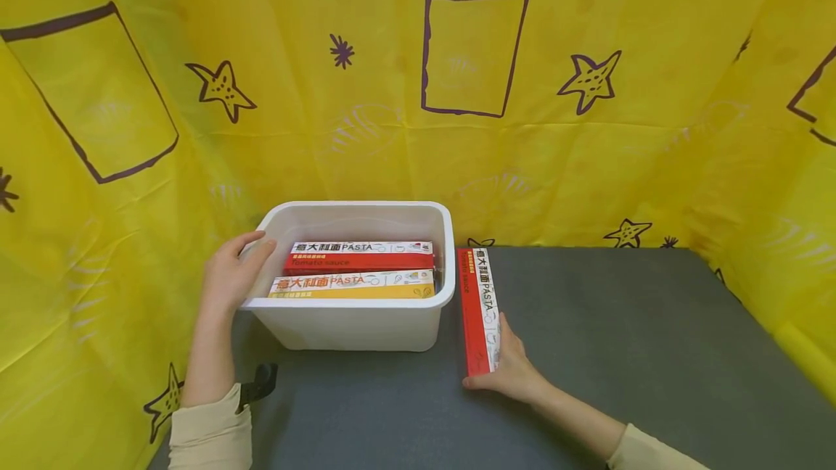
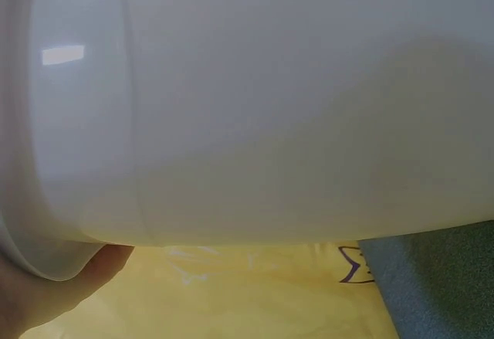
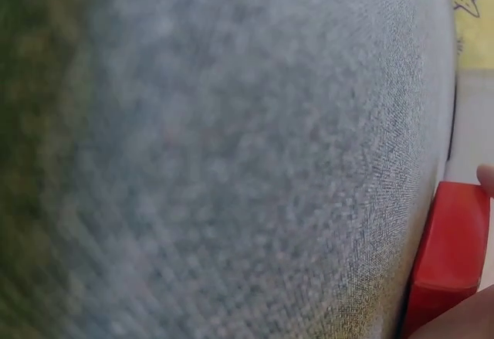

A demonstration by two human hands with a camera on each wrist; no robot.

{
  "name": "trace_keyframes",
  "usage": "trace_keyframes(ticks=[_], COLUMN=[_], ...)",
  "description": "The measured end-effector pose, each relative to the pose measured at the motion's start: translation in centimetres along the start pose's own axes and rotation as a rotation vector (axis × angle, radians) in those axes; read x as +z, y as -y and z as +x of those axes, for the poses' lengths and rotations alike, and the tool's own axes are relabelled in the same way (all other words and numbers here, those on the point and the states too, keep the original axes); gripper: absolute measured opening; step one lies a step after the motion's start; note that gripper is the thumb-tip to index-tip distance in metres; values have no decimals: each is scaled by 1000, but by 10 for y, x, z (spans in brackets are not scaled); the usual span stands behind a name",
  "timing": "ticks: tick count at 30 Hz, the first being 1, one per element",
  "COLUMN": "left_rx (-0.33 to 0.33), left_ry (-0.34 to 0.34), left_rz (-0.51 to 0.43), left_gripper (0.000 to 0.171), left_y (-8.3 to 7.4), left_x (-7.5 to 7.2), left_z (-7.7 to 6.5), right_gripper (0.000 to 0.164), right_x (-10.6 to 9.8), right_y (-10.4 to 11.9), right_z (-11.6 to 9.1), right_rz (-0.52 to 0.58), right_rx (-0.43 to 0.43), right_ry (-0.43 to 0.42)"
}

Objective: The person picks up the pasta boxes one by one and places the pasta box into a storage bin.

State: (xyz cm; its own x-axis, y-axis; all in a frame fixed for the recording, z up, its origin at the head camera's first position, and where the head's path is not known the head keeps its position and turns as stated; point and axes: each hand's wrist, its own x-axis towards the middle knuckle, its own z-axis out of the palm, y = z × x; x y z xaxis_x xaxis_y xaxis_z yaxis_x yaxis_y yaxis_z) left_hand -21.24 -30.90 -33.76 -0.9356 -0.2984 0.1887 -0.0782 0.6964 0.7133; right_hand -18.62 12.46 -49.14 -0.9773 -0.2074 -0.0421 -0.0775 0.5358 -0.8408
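Note:
A white plastic bin [image 1: 353,326] stands on the table, and my left hand [image 1: 230,273] grips its left rim. In the left wrist view the bin's wall [image 2: 255,107] fills most of the picture, with part of the hand [image 2: 65,296] at the rim. Inside the bin lie a red-and-white pasta box [image 1: 359,260] and, nearer me, a yellow-and-white pasta box [image 1: 353,284]. My right hand [image 1: 512,372] holds another red-and-white pasta box [image 1: 477,310] by its near end, just right of the bin. The right wrist view shows that box's red end [image 3: 451,238] at the edge.
A dark grey tabletop [image 1: 620,354] extends under the bin and off to the right. Yellow cloth [image 1: 392,151] with drawn stars and frames hangs behind the table and along both sides. A black strap [image 1: 260,383] sits on my left wrist.

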Motion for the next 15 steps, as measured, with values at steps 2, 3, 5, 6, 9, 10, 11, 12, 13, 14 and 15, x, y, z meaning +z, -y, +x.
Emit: trace_keyframes(ticks=[2, 3, 5, 6, 9, 10, 11, 12, 13, 14, 15], left_rx=[0, 0, 2, 2, 3, 3, 3, 3, 4, 4, 5], left_ry=[1, 2, 1, 0, -3, -4, -4, -6, -6, -7, -7], left_rz=[3, 2, 1, 2, 0, -2, -4, -4, -6, -8, -8], left_gripper=[65, 65, 65, 64, 64, 63, 63, 63, 63, 63, 63], left_y=[0, 0, -1, -1, -1, -1, -1, -1, -1, -1, -1], left_x=[0, 0, 1, 1, 1, 0, 0, 0, 0, 0, 0], left_z=[0, 0, 1, 1, 0, 0, -1, -1, -1, -1, -1], right_gripper=[130, 129, 127, 128, 128, 128, 129, 130, 130, 130, 130], right_x=[-1, -1, -2, -3, -7, -8, -9, -10, -11, -11, -12], right_y=[-1, -1, -2, -2, -2, -2, -2, -2, -2, -2, -1], right_z=[0, 0, 1, 0, -1, -2, -2, -3, -3, -3, -4], right_rz=[9, 13, 48, 62, 122, 144, 156, 170, 179, 188, 192], right_rx=[-5, -5, -8, -2, 19, 26, 37, 46, 53, 60, 66], right_ry=[-13, -17, -11, -5, 26, 37, 44, 50, 54, 59, 61])
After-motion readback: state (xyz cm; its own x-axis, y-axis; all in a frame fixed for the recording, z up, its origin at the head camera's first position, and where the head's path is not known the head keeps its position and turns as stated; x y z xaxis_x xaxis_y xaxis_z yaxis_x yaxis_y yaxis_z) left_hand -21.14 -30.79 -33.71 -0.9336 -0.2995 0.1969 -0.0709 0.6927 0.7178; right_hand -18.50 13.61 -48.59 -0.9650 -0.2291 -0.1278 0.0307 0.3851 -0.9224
